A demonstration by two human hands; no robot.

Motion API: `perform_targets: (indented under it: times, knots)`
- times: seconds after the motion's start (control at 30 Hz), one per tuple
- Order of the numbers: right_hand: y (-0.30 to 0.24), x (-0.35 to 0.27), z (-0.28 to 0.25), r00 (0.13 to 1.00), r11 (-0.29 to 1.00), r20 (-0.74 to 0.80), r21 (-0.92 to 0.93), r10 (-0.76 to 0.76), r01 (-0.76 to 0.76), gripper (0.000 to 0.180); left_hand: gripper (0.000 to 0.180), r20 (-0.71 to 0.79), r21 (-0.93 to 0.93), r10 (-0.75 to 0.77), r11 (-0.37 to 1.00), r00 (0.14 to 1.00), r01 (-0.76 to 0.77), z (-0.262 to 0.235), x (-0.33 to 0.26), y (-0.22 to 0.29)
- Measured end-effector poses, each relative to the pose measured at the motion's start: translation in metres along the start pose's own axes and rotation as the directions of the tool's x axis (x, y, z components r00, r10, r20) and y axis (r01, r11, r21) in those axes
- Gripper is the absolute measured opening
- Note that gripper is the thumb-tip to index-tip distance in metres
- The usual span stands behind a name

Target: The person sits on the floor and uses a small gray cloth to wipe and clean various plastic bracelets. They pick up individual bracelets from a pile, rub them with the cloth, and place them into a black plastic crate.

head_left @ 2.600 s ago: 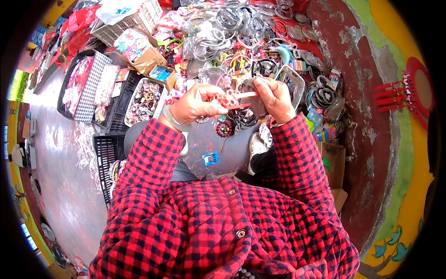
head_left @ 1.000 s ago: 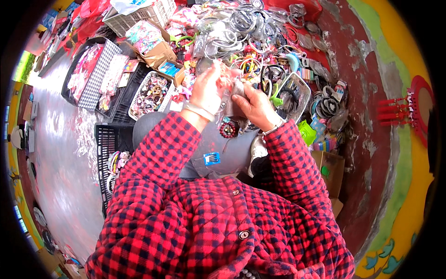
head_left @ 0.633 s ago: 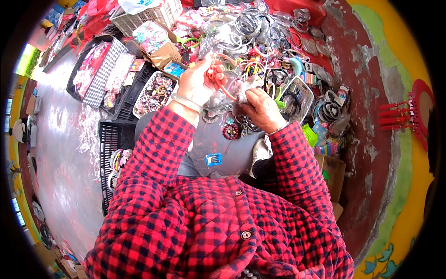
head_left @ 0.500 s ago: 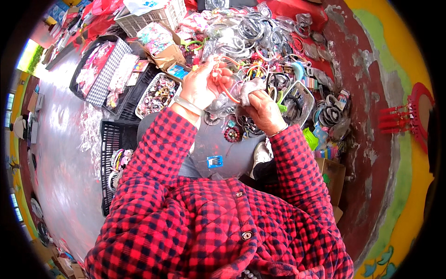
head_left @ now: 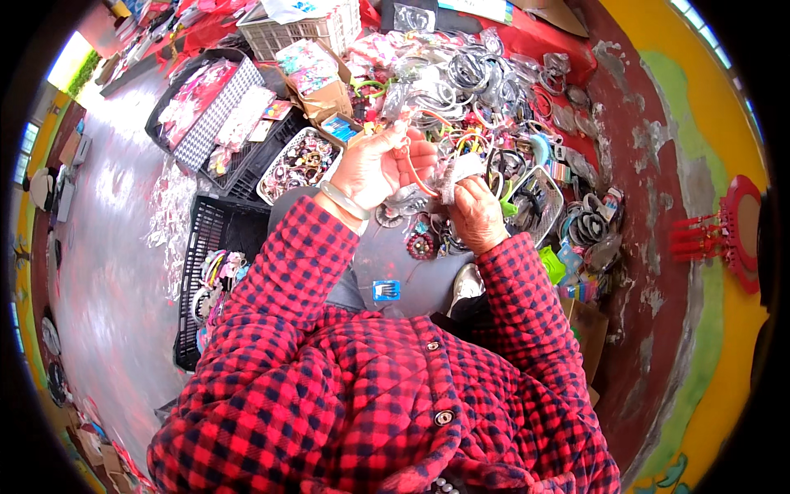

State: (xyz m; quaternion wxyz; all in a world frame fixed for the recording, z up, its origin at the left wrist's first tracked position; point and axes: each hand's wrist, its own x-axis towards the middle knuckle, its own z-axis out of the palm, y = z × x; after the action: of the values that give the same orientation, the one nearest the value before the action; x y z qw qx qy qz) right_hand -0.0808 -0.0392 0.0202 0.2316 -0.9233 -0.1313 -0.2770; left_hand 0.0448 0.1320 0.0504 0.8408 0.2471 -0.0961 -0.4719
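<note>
A red-covered counter [head_left: 568, 49] carries a heap of plastic-wrapped hairbands [head_left: 477, 78], a white wire basket [head_left: 309, 29], a cardboard box [head_left: 317, 78] and a clear tray of hair ornaments [head_left: 298, 163].

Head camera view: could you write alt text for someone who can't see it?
Seen from above, a person in a red and black checked jacket holds a thin orange hoop in the left hand and a clear plastic packet in the right hand. Ahead lies a heap of bangles and hairbands, with black crates to the left.
</note>
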Motion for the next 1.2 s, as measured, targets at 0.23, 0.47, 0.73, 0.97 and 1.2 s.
perform_targets:
  times: [0.23,0.47,0.73,0.97,1.2]
  knots:
    - [0.029,-0.025,0.019,0.913,0.897,-0.159,0.31,0.375,-0.315,0.019,0.018,-0.139,0.148,0.302,0.948,0.943,-0.281,-0.012,-0.056,0.055]
    - [0.052,-0.051,0.017,0.731,0.511,0.094,0.655,0.675,-0.556,0.02,0.017,-0.255,0.731,0.529,0.654,0.81,-0.196,-0.065,-0.223,0.155]
    - [0.049,-0.059,0.046,0.751,0.649,0.22,0.391,0.623,-0.653,0.021,0.014,-0.483,0.855,0.728,0.272,0.487,0.441,-0.171,-0.39,0.153]
    - [0.061,-0.07,0.055,0.708,0.695,0.273,0.162,0.651,-0.701,0.021,0.036,-0.463,0.627,0.799,-0.011,0.384,0.779,-0.252,-0.427,0.156]
    - [0.066,-0.072,0.062,0.637,0.699,0.305,-0.176,0.708,-0.693,0.022,0.028,-0.532,0.7,0.777,0.179,0.337,0.692,-0.332,-0.437,0.168]
